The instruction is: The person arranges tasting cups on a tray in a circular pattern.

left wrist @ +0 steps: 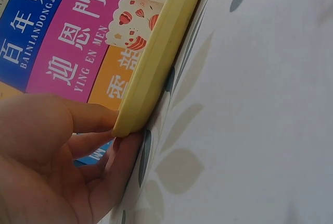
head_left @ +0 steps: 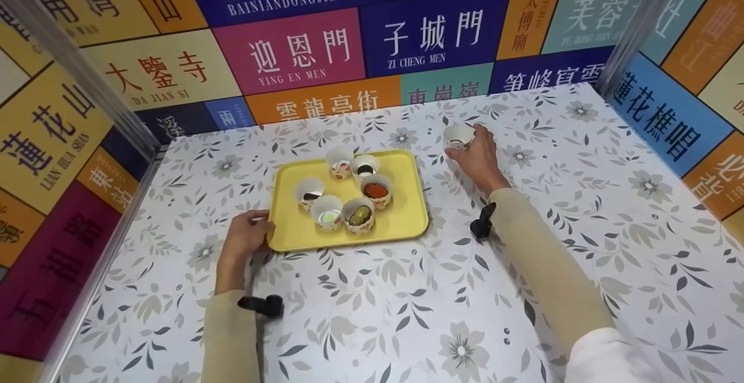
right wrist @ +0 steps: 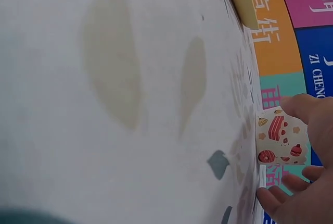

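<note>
A yellow tray (head_left: 401, 226) lies on the table and carries several patterned paper cups. My left hand (head_left: 244, 235) pinches its left edge, as the left wrist view also shows, thumb above and fingers beneath the rim. To the right of the tray stands one more paper cup (head_left: 458, 135), cream with red cake prints in the right wrist view. My right hand (head_left: 479, 156) holds this cup at its side between thumb and forefinger, while the other fingers spread loosely beside it. Among the cups on the tray, one (head_left: 376, 190) holds something red and another (head_left: 358, 214) something green and rounded.
The white table (head_left: 372, 313) has a grey leaf and flower print. Coloured panels with place names (head_left: 290, 52) rise along its back, left and right sides. Clear upright posts (head_left: 636, 28) stand at the back corners.
</note>
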A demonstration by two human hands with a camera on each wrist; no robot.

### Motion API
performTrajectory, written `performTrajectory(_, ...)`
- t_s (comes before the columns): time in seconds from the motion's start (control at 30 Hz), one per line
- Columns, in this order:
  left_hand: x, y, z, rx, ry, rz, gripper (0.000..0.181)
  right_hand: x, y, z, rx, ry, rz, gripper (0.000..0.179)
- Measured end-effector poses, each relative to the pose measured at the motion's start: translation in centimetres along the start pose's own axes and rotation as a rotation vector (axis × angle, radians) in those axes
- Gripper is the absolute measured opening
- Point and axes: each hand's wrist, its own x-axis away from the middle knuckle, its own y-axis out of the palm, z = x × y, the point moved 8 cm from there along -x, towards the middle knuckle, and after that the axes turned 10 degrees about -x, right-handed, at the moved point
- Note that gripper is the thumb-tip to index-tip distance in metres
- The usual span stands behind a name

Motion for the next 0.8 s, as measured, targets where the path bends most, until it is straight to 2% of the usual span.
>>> performTrajectory(0.23,0.02,0.01,0.06,0.0,0.024,0.004,0.046,-0.28,0.01,0.07,-0.011,0.034,-0.025,0.089)
performTrajectory(0.53,0.31,-0.14,0.34,0.037,0.048,0.01,0.044,-0.35,-0.08,0.01,0.013,0.028,-0.027,0.086)
performTrajectory(0.8,0.21,-0.03,0.24,0.042,0.029,0.013,0.044,-0.34,0.15,-0.04,-0.006,0.027,-0.028,0.082)
